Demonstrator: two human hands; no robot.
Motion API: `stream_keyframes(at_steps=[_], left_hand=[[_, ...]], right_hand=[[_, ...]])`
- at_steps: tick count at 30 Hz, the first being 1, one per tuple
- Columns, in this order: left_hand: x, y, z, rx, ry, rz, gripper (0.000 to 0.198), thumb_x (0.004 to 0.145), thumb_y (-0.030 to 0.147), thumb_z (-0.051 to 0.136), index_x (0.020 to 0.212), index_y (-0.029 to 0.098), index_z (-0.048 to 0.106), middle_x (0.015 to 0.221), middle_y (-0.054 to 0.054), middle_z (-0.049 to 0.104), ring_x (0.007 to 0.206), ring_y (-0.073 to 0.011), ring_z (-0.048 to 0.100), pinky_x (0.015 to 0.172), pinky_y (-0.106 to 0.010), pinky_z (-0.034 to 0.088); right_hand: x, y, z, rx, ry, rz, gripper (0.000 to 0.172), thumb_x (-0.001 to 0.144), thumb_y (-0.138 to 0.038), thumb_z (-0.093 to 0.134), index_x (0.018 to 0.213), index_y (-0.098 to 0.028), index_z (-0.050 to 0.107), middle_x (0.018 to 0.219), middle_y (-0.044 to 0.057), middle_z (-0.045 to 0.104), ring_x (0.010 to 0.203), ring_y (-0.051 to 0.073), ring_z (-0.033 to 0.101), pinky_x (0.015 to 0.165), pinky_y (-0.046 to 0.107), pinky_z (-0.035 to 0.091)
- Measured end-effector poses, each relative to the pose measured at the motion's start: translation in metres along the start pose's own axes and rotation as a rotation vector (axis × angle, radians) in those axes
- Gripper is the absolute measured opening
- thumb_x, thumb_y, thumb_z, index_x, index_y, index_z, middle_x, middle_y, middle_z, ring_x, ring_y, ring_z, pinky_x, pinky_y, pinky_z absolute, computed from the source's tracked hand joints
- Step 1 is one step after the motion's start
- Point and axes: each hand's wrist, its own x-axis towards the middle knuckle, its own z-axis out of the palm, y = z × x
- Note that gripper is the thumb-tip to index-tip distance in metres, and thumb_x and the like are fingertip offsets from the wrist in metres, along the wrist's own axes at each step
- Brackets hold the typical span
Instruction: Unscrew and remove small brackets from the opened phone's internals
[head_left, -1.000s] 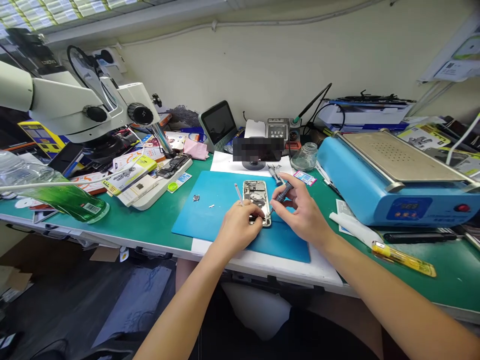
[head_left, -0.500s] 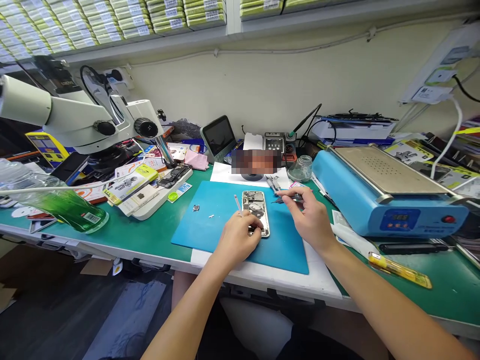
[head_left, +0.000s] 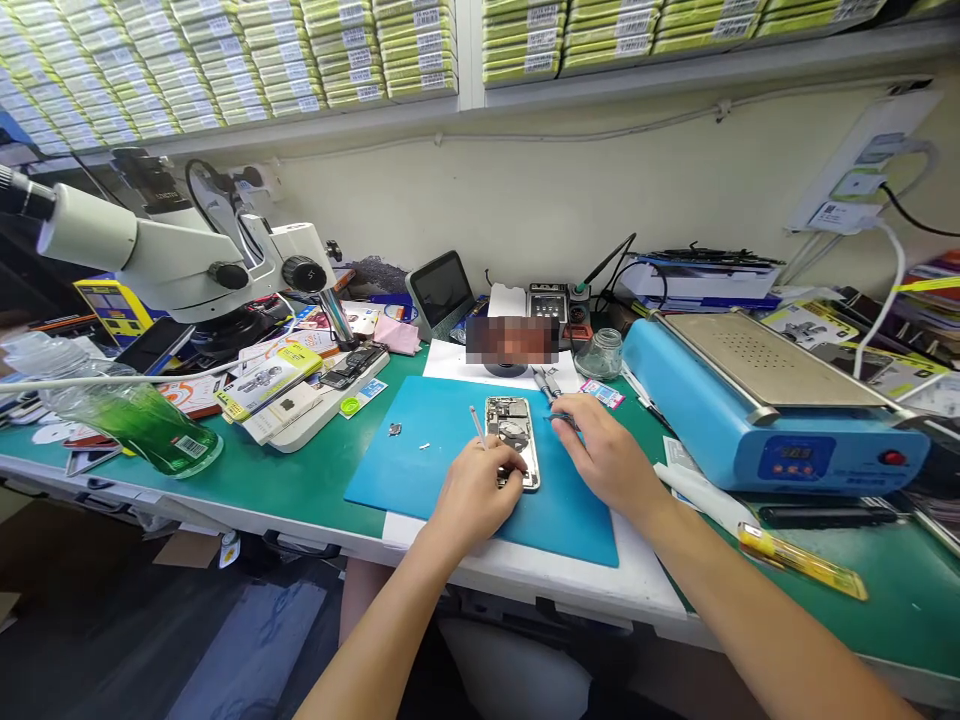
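An opened smartphone [head_left: 513, 428] lies upright on the blue mat [head_left: 420, 510], its inner parts exposed. My left hand [head_left: 480, 490] rests over its lower left part with fingers closed. A thin pale pink stick [head_left: 476, 424] juts up from between those fingers. What the fingertips touch inside the phone is hidden. To the right of the phone, my right hand [head_left: 607, 455] is closed round a slim dark tool [head_left: 559, 416], mostly hidden by the fingers. Just beyond that hand lie grey-handled tools [head_left: 547, 381]. Small loose parts [head_left: 394, 429] sit on the mat's left side.
A blue heating plate machine [head_left: 750, 420] stands at the right, with a yellow cutter [head_left: 802, 562] before it. A glass jar [head_left: 602, 354] is behind the mat. At the left are a microscope [head_left: 172, 250], boxes [head_left: 270, 380] and a bottle of green liquid [head_left: 161, 430].
My right hand has turned and shifted slightly left toward the phone, so less of the slim tool shows. My left hand stays on the phone. The camera view has tilted up a little.
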Motion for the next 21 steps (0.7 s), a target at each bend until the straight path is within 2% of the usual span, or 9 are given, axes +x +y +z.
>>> stream_keyframes(at_steps=[4, 9, 13, 16, 21], left_hand=[[0.000, -0.001, 0.001, 0.004, 0.005, 0.008, 0.019, 0.102, 0.034, 0.064, 0.107, 0.017, 0.070, 0.113, -0.007, 0.070, 0.103, -0.0201, 0.068, 0.094, -0.042, 0.058], [0.001, -0.002, 0.002, 0.005, 0.007, 0.016, 0.019, 0.102, 0.035, 0.065, 0.106, 0.017, 0.070, 0.113, -0.006, 0.070, 0.103, -0.0201, 0.068, 0.094, -0.042, 0.058], [0.001, -0.002, 0.002, 0.003, 0.010, 0.018, 0.019, 0.102, 0.035, 0.065, 0.106, 0.017, 0.070, 0.112, -0.006, 0.070, 0.103, -0.0201, 0.068, 0.095, -0.042, 0.058], [0.000, -0.002, 0.002, -0.002, 0.008, 0.019, 0.019, 0.102, 0.035, 0.064, 0.105, 0.017, 0.070, 0.111, -0.006, 0.070, 0.103, -0.0200, 0.068, 0.094, -0.042, 0.058], [0.000, -0.002, 0.001, -0.005, 0.001, 0.015, 0.019, 0.102, 0.036, 0.064, 0.104, 0.017, 0.069, 0.110, -0.006, 0.070, 0.102, -0.0198, 0.067, 0.094, -0.042, 0.057]], right_hand=[[-0.002, -0.008, -0.003, -0.016, -0.091, -0.036, 0.012, 0.104, -0.032, 0.048, 0.109, -0.024, 0.055, 0.114, 0.011, 0.067, 0.101, 0.027, 0.070, 0.083, 0.040, 0.058], [-0.002, -0.011, -0.005, -0.008, -0.213, -0.092, 0.011, 0.103, -0.024, 0.046, 0.101, -0.024, 0.057, 0.112, 0.009, 0.067, 0.102, 0.025, 0.069, 0.088, 0.041, 0.059], [-0.004, -0.008, -0.003, -0.009, -0.279, -0.092, 0.010, 0.100, -0.026, 0.054, 0.093, -0.023, 0.060, 0.117, 0.009, 0.067, 0.094, 0.023, 0.071, 0.082, 0.041, 0.061], [-0.004, -0.005, -0.002, -0.009, -0.303, -0.090, 0.012, 0.099, -0.030, 0.057, 0.092, -0.024, 0.063, 0.120, 0.010, 0.069, 0.104, 0.026, 0.071, 0.086, 0.043, 0.061], [-0.003, 0.000, -0.001, -0.005, -0.304, -0.085, 0.011, 0.094, -0.021, 0.057, 0.090, -0.025, 0.066, 0.119, 0.009, 0.074, 0.110, 0.029, 0.070, 0.094, 0.050, 0.060]])
